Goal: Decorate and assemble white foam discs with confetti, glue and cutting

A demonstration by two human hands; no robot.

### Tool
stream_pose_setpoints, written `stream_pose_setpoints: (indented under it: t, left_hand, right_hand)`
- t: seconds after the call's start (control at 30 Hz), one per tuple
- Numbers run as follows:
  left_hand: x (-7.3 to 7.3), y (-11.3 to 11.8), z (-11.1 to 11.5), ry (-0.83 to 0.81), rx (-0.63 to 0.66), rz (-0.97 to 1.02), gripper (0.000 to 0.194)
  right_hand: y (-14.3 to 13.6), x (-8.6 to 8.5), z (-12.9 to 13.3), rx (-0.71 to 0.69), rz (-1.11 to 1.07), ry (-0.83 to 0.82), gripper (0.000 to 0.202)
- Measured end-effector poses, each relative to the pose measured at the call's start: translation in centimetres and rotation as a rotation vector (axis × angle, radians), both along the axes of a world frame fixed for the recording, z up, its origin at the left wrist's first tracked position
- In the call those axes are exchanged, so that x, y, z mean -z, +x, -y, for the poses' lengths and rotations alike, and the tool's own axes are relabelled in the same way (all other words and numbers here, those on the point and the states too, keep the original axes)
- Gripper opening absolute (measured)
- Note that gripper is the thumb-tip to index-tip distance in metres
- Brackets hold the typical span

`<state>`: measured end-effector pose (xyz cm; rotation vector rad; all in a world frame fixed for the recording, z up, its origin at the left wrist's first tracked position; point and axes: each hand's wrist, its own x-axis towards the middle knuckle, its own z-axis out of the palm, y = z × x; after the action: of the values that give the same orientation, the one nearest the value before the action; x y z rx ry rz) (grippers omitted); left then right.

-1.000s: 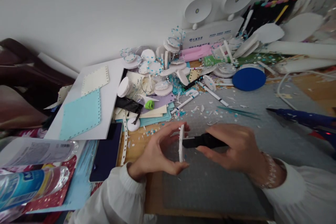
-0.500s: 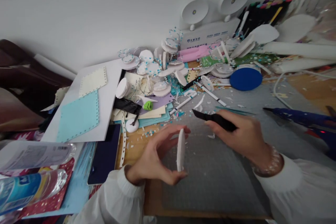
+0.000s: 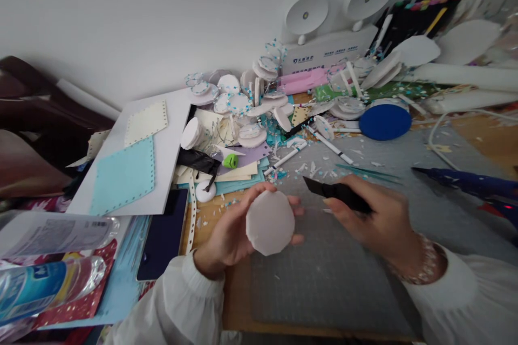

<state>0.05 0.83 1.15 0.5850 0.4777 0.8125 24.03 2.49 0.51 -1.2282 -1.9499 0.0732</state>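
Note:
My left hand (image 3: 231,233) is closed around a white foam disc (image 3: 270,223), its flat face turned up toward me and its rim cut into short facets. Some of the fingers show behind the disc's right edge. A black utility knife (image 3: 343,195) is in my right hand (image 3: 386,221), with the dark blade pointing up and left, apart from the disc. Both hands are above a grey cutting mat (image 3: 315,291). White shavings (image 3: 313,168) lie on the mat beyond the knife.
Behind are piled white discs with blue-beaded wire (image 3: 238,102), a blue disc (image 3: 385,122) and a lamp unit (image 3: 324,54). A glue gun (image 3: 465,180) lies at right, tweezers (image 3: 366,171) near the knife. At left are a phone (image 3: 164,237), papers (image 3: 125,172) and a bottle (image 3: 48,285).
The disc has turned in my left hand from edge-on to face-on, and the left fingers have shifted behind it. The knife remains in my right hand, slightly farther right and lower in view.

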Motion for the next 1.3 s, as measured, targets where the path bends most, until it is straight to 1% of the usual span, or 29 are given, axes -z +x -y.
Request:
stream_pose_setpoints:
  t: [0.03, 0.07, 0.13, 0.2, 0.27, 0.3, 0.43, 0.53, 0.63, 0.77, 0.93, 1.03, 1.1, 1.2, 1.23, 1.3]
  left_hand:
    - [0.0, 0.0, 0.0, -0.005, -0.014, -0.017, 0.041]
    - [0.0, 0.0, 0.0, 0.01, -0.027, -0.039, 0.043]
    - [0.0, 0.0, -0.1, 0.072, -0.063, -0.09, 0.054]
    - [0.1, 0.0, 0.0, 0.165, -0.087, -0.178, 0.059]
    - [0.3, 0.0, 0.0, 0.288, -0.091, -0.277, 0.056]
    - [0.4, -0.1, 0.0, 0.352, -0.093, -0.319, 0.058]
    - [1.1, -0.2, 0.1, 0.52, -0.132, -0.492, 0.076]
    - [1.3, -0.2, 0.1, 0.598, -0.16, -0.594, 0.082]
    - [1.2, 0.0, 0.1, 0.644, -0.181, -0.623, 0.085]
    - [1.0, 0.3, 0.2, 0.711, -0.186, -0.662, 0.084]
    - [1.2, 0.3, 0.4, 0.747, -0.186, -0.649, 0.084]
    - [1.4, 0.0, 0.5, 0.7, -0.156, -0.597, 0.083]
    - [1.4, -0.1, 0.6, 0.667, -0.133, -0.543, 0.083]
    - [1.2, -0.1, 0.7, 0.642, -0.133, -0.429, 0.088]
    - [1.1, -0.1, 0.7, 0.621, -0.141, -0.386, 0.087]
    - [0.7, -0.1, 0.7, 0.531, -0.152, -0.304, 0.081]
  right_hand:
    - [0.0, 0.0, 0.0, -0.003, 0.003, 0.001, 0.03]
    - [0.0, -0.1, 0.0, -0.008, 0.008, 0.004, 0.03]
    - [-0.1, -0.1, 0.1, -0.029, 0.017, 0.021, 0.03]
    - [-0.2, -0.2, 0.3, -0.065, 0.021, 0.06, 0.029]
    - [-0.5, -0.3, 0.6, -0.11, 0.03, 0.089, 0.029]
    - [-0.6, -0.3, 0.7, -0.133, 0.035, 0.091, 0.03]
    - [-1.3, -0.7, 1.4, -0.226, 0.068, 0.075, 0.037]
    - [-1.7, -1.0, 1.6, -0.267, 0.112, 0.117, 0.041]
    - [-1.9, -1.0, 1.6, -0.269, 0.139, 0.137, 0.044]
    - [-1.9, -1.0, 1.7, -0.265, 0.167, 0.122, 0.044]
    - [-2.0, -1.1, 1.9, -0.266, 0.18, 0.113, 0.043]
    - [-1.5, -0.7, 1.4, -0.247, 0.152, 0.094, 0.041]
    - [-0.7, -0.2, 0.7, -0.172, 0.125, 0.071, 0.038]
    - [0.3, 0.2, -0.4, -0.005, 0.075, 0.043, 0.036]
    - [0.5, 0.2, -0.6, 0.022, 0.059, 0.036, 0.036]
    - [0.6, 0.1, -0.6, 0.007, 0.036, 0.04, 0.037]
